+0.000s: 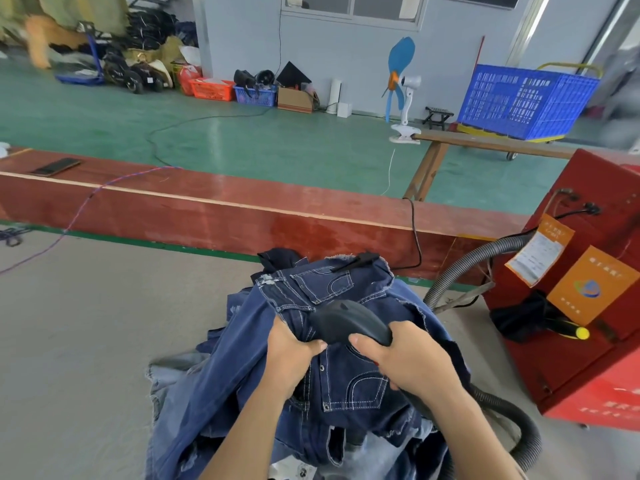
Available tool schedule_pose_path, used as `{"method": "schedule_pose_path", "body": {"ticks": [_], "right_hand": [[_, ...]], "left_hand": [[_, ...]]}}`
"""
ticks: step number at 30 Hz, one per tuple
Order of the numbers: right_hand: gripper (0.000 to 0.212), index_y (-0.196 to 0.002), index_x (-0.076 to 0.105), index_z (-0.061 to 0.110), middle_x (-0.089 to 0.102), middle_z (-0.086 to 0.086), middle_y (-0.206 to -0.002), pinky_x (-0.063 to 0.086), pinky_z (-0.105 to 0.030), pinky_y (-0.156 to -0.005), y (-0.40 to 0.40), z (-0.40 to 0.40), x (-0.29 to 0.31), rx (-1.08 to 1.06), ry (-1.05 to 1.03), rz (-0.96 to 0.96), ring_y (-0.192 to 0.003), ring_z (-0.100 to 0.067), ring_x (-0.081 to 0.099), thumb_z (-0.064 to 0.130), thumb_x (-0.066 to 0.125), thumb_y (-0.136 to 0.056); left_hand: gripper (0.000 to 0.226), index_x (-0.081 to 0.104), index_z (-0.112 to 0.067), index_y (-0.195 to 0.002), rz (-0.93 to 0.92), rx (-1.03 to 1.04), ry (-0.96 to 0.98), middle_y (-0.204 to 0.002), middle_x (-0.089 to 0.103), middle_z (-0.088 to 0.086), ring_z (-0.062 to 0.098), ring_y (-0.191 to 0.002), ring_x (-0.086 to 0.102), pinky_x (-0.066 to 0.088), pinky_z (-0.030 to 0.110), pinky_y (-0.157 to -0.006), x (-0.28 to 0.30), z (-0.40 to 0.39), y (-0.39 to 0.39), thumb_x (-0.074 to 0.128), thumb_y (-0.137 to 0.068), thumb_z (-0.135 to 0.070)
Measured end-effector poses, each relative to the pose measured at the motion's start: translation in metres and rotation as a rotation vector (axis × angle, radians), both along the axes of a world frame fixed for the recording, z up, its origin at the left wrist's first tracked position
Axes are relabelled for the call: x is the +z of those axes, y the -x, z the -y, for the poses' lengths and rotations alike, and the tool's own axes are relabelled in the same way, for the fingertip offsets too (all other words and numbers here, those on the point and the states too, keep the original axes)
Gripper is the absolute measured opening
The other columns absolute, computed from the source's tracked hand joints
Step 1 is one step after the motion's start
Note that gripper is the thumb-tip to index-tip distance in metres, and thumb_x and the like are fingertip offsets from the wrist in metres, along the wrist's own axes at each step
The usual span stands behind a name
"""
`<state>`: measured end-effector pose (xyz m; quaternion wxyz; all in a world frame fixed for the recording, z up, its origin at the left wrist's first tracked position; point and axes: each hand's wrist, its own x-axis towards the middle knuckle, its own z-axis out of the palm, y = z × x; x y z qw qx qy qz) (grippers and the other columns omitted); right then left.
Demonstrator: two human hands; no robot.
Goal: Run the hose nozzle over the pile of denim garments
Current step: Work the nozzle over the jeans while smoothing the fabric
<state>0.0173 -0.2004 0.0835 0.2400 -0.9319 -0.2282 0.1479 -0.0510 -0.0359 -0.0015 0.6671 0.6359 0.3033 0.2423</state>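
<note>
So right hand (412,358) fingers wrap the nozzle (349,322); left hand (294,355) at 9 o'clock seemingly bunches the denim pile (242,358).

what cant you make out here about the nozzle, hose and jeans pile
Head view only:
- Nozzle mouth: faces down into the denim pile, hidden.
- Hose: part covered by the right hand and forearm.
- Left hand fingertips: buried in fabric.
- Pile's near edge: cut off by the frame bottom.
- Red machine labels: too small to read.
</note>
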Motion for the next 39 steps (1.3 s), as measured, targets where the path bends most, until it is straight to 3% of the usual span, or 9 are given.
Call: {"method": "schedule_pose_path", "body": {"ticks": [7, 13, 19, 21, 25, 28, 32, 34, 39], "right_hand": [[0.055, -0.063, 0.05, 0.012, 0.059, 0.001, -0.049, 0.053, -0.038, -0.061, -0.014, 0.01, -0.002, -0.045, -0.274, -0.292, -0.044, -0.02, 0.055, 0.063, 0.066, -0.075], [0.055, -0.063, 0.051, 0.014, 0.057, 0.004, -0.048, 0.053, -0.04, -0.062, -0.013, 0.003, -0.003, -0.047, -0.309, -0.236, -0.043, -0.018, 0.055, 0.066, 0.063, -0.076], [0.057, -0.074, 0.052, 0.012, 0.059, 0.003, -0.051, 0.053, -0.043, -0.059, -0.018, 0.025, 0.009, -0.119, -0.46, -0.132, -0.044, -0.017, 0.056, 0.069, 0.057, -0.076], [0.055, -0.081, 0.053, 0.012, 0.061, 0.002, -0.054, 0.053, -0.042, -0.058, -0.013, 0.025, 0.008, -0.072, -0.404, -0.125, -0.045, -0.021, 0.059, 0.067, 0.053, -0.081], [0.056, -0.078, 0.05, 0.012, 0.064, -0.003, -0.059, 0.054, -0.034, -0.055, -0.004, 0.022, 0.008, 0.039, -0.189, -0.094, -0.047, -0.021, 0.064, 0.068, 0.049, -0.085], [0.056, -0.078, 0.049, 0.012, 0.062, -0.002, -0.062, 0.056, -0.039, -0.062, 0.001, 0.014, 0.005, 0.086, -0.109, -0.051, -0.05, -0.021, 0.065, 0.068, 0.047, -0.086], [0.048, -0.076, 0.04, 0.024, 0.059, 0.006, -0.066, 0.042, -0.03, -0.055, 0.006, -0.004, 0.002, 0.058, -0.036, 0.114, -0.061, -0.016, 0.06, 0.07, 0.039, -0.088], [0.048, -0.076, 0.04, 0.025, 0.056, 0.007, -0.063, 0.037, -0.028, -0.051, 0.001, -0.002, 0.006, 0.016, -0.039, 0.145, -0.06, -0.013, 0.057, 0.072, 0.036, -0.087], [0.053, -0.073, 0.041, 0.023, 0.054, 0.006, -0.057, 0.036, -0.026, -0.049, 0.002, 0.01, 0.011, 0.048, 0.036, 0.158, -0.054, -0.01, 0.055, 0.075, 0.035, -0.085]], "left_hand": [[0.057, 0.056, -0.009, -0.119, -0.049, 0.021, 0.064, -0.108, 0.069, 0.005, 0.021, -0.098, 0.066, 0.052, 0.046, -0.092, -0.003, -0.003, -0.001, 0.079, -0.07, 0.007], [0.048, 0.063, -0.018, -0.104, -0.026, 0.009, 0.096, -0.093, 0.075, -0.005, 0.011, -0.086, 0.071, 0.055, 0.027, -0.073, -0.009, -0.004, 0.001, 0.08, -0.068, 0.008], [0.046, 0.062, -0.024, -0.093, -0.053, -0.098, 0.274, -0.076, 0.073, -0.017, -0.005, -0.068, 0.068, 0.05, 0.03, -0.083, -0.011, -0.01, 0.002, 0.081, -0.066, 0.009], [0.05, 0.061, -0.025, -0.098, -0.073, -0.096, 0.283, -0.081, 0.074, -0.019, -0.007, -0.073, 0.067, 0.048, 0.033, -0.086, -0.009, -0.009, 0.002, 0.084, -0.064, 0.005], [0.077, 0.049, -0.005, -0.131, -0.047, -0.024, 0.284, -0.131, 0.059, 0.01, 0.028, -0.12, 0.056, 0.039, 0.049, -0.107, -0.007, -0.003, -0.001, 0.084, -0.064, 0.006], [0.058, 0.055, -0.006, -0.114, -0.049, 0.017, 0.237, -0.111, 0.067, 0.006, 0.026, -0.107, 0.063, 0.048, 0.033, -0.084, -0.012, -0.003, -0.002, 0.081, -0.065, 0.011], [0.042, 0.062, -0.018, -0.084, -0.045, -0.017, 0.175, -0.069, 0.072, -0.017, -0.003, -0.065, 0.068, 0.048, 0.014, -0.052, -0.009, -0.003, -0.002, 0.078, -0.066, 0.016], [0.041, 0.064, -0.019, -0.081, -0.043, -0.009, 0.177, -0.068, 0.072, -0.015, -0.001, -0.061, 0.068, 0.049, 0.019, -0.055, -0.01, -0.004, -0.001, 0.077, -0.066, 0.017], [0.042, 0.065, -0.006, -0.103, -0.057, -0.021, 0.165, -0.096, 0.074, 0.004, 0.017, -0.084, 0.071, 0.055, 0.034, -0.077, -0.008, -0.004, -0.002, 0.077, -0.068, 0.014]]}}
